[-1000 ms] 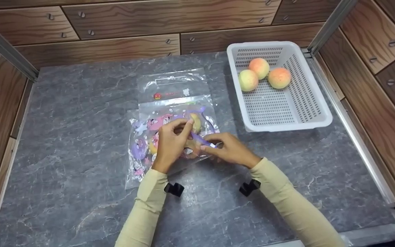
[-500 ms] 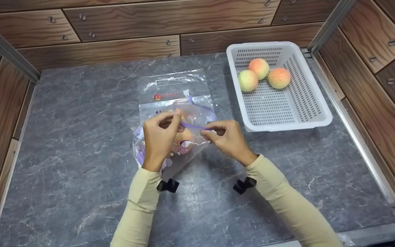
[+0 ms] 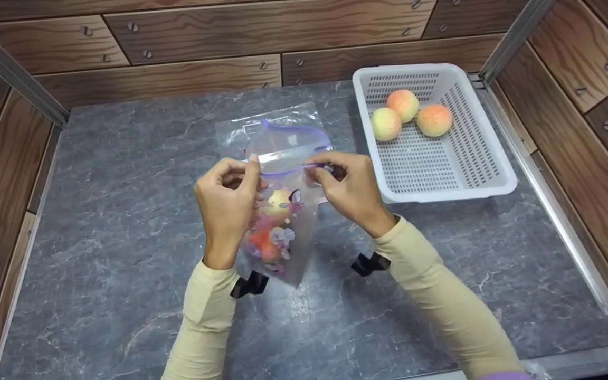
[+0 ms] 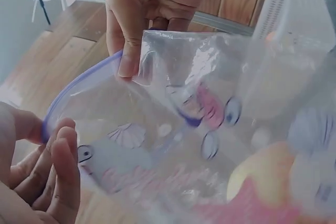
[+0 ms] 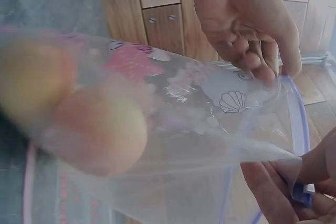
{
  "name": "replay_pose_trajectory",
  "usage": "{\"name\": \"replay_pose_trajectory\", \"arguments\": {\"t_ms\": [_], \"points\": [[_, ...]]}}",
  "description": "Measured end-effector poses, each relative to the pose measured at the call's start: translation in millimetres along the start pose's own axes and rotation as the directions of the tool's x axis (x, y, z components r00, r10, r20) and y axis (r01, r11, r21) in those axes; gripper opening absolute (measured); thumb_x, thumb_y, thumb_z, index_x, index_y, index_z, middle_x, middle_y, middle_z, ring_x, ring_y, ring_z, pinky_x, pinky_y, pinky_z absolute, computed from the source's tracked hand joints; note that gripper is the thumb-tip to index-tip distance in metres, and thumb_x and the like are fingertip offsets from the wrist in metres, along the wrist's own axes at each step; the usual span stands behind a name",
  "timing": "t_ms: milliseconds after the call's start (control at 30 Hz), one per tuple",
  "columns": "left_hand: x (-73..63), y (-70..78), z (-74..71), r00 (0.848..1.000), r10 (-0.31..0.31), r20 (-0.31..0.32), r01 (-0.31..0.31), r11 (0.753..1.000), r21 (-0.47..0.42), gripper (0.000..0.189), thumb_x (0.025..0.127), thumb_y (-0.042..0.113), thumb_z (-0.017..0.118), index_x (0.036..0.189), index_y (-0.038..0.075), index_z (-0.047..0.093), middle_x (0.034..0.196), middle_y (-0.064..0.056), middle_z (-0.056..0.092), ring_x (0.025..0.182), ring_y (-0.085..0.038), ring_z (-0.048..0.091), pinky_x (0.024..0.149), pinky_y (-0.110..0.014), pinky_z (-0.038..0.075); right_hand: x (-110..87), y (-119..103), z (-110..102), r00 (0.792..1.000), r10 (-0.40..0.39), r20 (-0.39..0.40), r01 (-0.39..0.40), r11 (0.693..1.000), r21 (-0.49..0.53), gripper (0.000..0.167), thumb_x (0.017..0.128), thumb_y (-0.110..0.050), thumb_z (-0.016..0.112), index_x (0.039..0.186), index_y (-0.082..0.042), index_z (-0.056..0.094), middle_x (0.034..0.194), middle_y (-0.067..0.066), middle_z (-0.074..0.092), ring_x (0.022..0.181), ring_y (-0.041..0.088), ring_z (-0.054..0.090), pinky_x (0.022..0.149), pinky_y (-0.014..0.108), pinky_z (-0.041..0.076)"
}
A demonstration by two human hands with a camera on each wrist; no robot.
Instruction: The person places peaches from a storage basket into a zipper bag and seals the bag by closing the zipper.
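A clear zip bag (image 3: pixel 306 232) with pink and purple cartoon prints hangs upright between both hands. Its purple-edged mouth (image 4: pixel 79 85) gapes open. My left hand (image 3: pixel 227 198) pinches the near side of the mouth at the left, thumb on top. At the right corner, my right hand (image 3: pixel 354 187) pinches the rim between thumb and fingers, and a small blue and white zip slider (image 5: pixel 303 194) shows at those fingers. Two peaches (image 5: pixel 102 132) lie low in the bag, one above the other in the head view, partly covered by the prints.
Another clear bag (image 3: pixel 304 113) lies flat on the grey marbled table (image 3: pixel 135 211) behind the held one, mostly hidden. At the back right stands a white perforated basket (image 3: pixel 441 195) holding three peaches (image 3: pixel 434 120). Wood-patterned panels (image 3: pixel 203 31) enclose the table.
Both hands have lifted the zip bag off the table and tilted it upright, its peaches sliding toward the bottom. The hands moved apart and away from the body, widening the mouth.
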State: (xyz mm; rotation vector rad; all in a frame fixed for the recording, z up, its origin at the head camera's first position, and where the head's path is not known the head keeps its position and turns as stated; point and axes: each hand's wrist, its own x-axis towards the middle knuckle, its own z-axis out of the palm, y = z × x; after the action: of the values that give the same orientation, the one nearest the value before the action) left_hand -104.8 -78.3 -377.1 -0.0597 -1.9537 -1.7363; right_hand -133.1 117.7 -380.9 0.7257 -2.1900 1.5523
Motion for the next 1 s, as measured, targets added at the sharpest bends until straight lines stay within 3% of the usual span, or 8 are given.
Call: {"name": "replay_pose_trajectory", "arguments": {"t_ms": [167, 267, 400, 500, 600, 700, 833, 1000], "points": [[6.4, 0.4, -10.3, 0.995, 0.091, -0.036, -0.09, 0.995, 0.038, 0.025, 0.096, 0.019, 0.07, 0.078, 0.002, 0.071, 0.063, -0.003, 0.067, 0.048, -0.015, 0.059, 0.042, -0.022, 0.046, 9.0, -9, -6, 0.998, -0.052, 0.019, 0.051, 0.997, 0.06, 0.024, 0.085, 0.019, 0.058, 0.092, 0.006, 0.077, 0.082, 0.011, 0.076, 0.061, 0.019, 0.069, 0.051, 0.019, 0.052], [15.2, -9.2, -19.3, 0.987, 0.133, -0.086, -0.132, 0.991, 0.023, 0.016, 0.094, 0.013, 0.072, 0.098, -0.003, 0.071, 0.084, -0.007, 0.07, 0.072, -0.016, 0.064, 0.065, -0.024, 0.053, 13.9, -14, -13, 0.996, -0.087, 0.026, 0.084, 0.993, 0.087, 0.024, 0.083, 0.022, 0.058, 0.091, 0.007, 0.076, 0.082, 0.012, 0.075, 0.06, 0.019, 0.068, 0.051, 0.019, 0.052], [25.9, -26.5, -32.9, 0.995, 0.095, -0.035, -0.095, 0.996, 0.002, 0.055, 0.092, 0.018, 0.074, 0.139, 0.0, 0.05, 0.136, -0.011, 0.056, 0.125, -0.02, 0.054, 0.107, -0.036, 0.044, 20.1, -20, -22, 0.992, -0.116, 0.054, 0.109, 0.987, 0.117, 0.025, 0.081, 0.024, 0.058, 0.091, 0.009, 0.075, 0.083, 0.014, 0.075, 0.067, 0.02, 0.071, 0.059, 0.026, 0.06], [28.9, -39.8, -39.9, 0.997, 0.039, 0.063, -0.033, 0.995, -0.093, 0.083, 0.09, 0.038, 0.078, 0.153, 0.005, 0.033, 0.151, -0.015, 0.043, 0.14, -0.025, 0.042, 0.119, -0.042, 0.032, 23.7, -21, -29, 0.989, -0.122, 0.082, 0.113, 0.987, 0.112, 0.025, 0.081, 0.024, 0.059, 0.092, 0.008, 0.075, 0.084, 0.013, 0.075, 0.07, 0.021, 0.072, 0.062, 0.03, 0.061], [27.2, -51.7, -43.4, 0.988, 0.025, 0.152, 0.01, 0.974, -0.227, 0.09, 0.084, 0.047, 0.079, 0.149, 0.0, 0.039, 0.144, -0.02, 0.052, 0.133, -0.031, 0.051, 0.117, -0.044, 0.036, 26.7, -19, -36, 0.989, -0.113, 0.099, 0.102, 0.989, 0.108, 0.024, 0.083, 0.023, 0.059, 0.093, 0.008, 0.075, 0.085, 0.012, 0.074, 0.071, 0.021, 0.072, 0.064, 0.031, 0.061], [24.1, -58.9, -43.8, 0.977, 0.058, 0.204, 0.007, 0.953, -0.304, 0.057, 0.09, 0.026, 0.077, 0.132, -0.006, 0.056, 0.123, -0.023, 0.067, 0.115, -0.032, 0.065, 0.105, -0.038, 0.049, 29.4, -15, -43, 0.989, -0.105, 0.109, 0.089, 0.987, 0.137, 0.024, 0.084, 0.023, 0.058, 0.095, 0.008, 0.074, 0.088, 0.014, 0.074, 0.074, 0.02, 0.072, 0.068, 0.033, 0.062], [22.9, -56.7, -42.6, 0.983, 0.088, 0.159, -0.043, 0.963, -0.266, 0.017, 0.092, -0.002, 0.071, 0.107, -0.01, 0.067, 0.101, -0.015, 0.076, 0.094, -0.024, 0.072, 0.085, -0.029, 0.057, 32.6, -8, -53, 0.99, -0.095, 0.102, 0.077, 0.982, 0.171, 0.022, 0.087, 0.022, 0.058, 0.096, 0.01, 0.073, 0.09, 0.015, 0.074, 0.074, 0.019, 0.072, 0.071, 0.035, 0.062], [22.8, -43.3, -42.6, 0.988, 0.118, 0.101, -0.098, 0.978, -0.183, 0.011, 0.091, -0.004, 0.072, 0.097, -0.014, 0.069, 0.089, -0.014, 0.076, 0.081, -0.016, 0.072, 0.078, -0.027, 0.059, 35.0, 1, -67, 0.995, -0.08, 0.056, 0.071, 0.988, 0.135, 0.018, 0.088, 0.02, 0.061, 0.096, 0.009, 0.074, 0.091, 0.016, 0.073, 0.079, 0.015, 0.07, 0.072, 0.03, 0.061]]}}
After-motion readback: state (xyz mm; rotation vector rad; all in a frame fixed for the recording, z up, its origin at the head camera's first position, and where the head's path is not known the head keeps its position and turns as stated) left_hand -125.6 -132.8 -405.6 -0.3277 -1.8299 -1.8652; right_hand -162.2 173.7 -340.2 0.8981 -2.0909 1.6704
